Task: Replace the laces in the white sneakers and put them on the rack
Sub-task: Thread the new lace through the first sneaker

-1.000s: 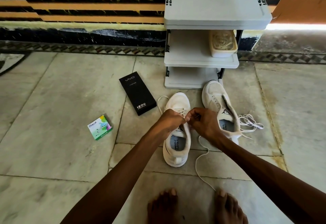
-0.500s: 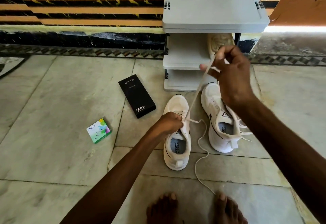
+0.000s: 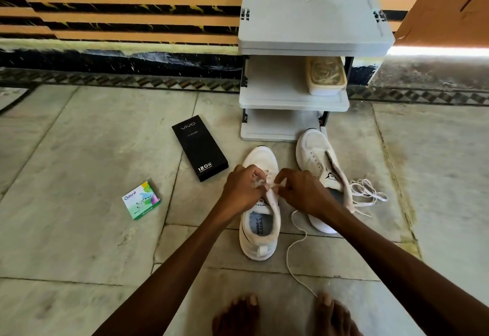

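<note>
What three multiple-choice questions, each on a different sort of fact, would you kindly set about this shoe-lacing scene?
1. Where is the lidded container?
A. on the floor
B. on the middle shelf of the rack
C. on its top panel

2. What colour is the box marked 120W?
A. white
B. black
C. red

3. What are the left hand and right hand doing?
A. lying flat
B. hanging idle
C. pinching the lace at the nearer sneaker

Answers: 1 B, it sits beneath the top panel; 2 B, its body is black with white print; 3 C, curled fingers meet at the eyelets.
</note>
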A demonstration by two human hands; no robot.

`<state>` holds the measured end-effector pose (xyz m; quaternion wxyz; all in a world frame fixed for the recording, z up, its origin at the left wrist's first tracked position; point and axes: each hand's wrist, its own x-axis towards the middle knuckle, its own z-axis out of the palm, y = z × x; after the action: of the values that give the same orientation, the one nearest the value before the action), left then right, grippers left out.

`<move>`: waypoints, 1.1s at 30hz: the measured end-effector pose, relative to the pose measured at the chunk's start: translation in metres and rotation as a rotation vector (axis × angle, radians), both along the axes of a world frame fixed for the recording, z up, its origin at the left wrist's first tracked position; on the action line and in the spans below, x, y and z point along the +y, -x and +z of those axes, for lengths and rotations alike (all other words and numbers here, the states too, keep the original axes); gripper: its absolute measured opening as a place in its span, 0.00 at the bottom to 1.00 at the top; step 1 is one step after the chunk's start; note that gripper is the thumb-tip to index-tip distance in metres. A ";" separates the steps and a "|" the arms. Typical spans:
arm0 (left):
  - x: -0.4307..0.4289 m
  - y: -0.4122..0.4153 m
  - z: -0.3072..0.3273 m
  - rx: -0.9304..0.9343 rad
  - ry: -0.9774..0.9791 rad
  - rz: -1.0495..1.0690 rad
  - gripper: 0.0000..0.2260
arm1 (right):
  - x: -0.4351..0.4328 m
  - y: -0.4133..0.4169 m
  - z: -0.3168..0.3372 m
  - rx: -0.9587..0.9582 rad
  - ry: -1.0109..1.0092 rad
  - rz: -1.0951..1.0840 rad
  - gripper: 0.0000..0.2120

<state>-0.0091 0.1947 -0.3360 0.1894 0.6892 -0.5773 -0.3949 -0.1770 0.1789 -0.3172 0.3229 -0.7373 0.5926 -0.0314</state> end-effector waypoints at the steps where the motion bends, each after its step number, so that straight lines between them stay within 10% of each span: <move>1: 0.000 -0.001 -0.002 -0.022 0.009 -0.010 0.09 | -0.001 0.001 0.000 -0.012 0.007 0.010 0.11; 12: 0.001 -0.002 -0.010 -0.278 0.002 -0.139 0.21 | -0.001 -0.004 0.017 0.085 0.311 0.038 0.08; 19: 0.002 -0.007 -0.012 -0.118 0.021 -0.107 0.20 | -0.026 0.006 0.097 -0.852 0.250 -0.334 0.13; 27: 0.003 -0.008 -0.012 -0.015 0.034 -0.062 0.20 | -0.018 -0.002 0.108 -1.782 -0.409 -0.486 0.05; 33: -0.001 -0.008 -0.011 0.020 0.019 0.050 0.18 | -0.018 0.009 0.087 -1.328 -0.588 -0.678 0.11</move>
<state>-0.0010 0.1942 -0.3469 0.2117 0.6977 -0.5615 -0.3914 -0.1860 0.1608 -0.2305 0.7620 -0.2290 0.4525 -0.4028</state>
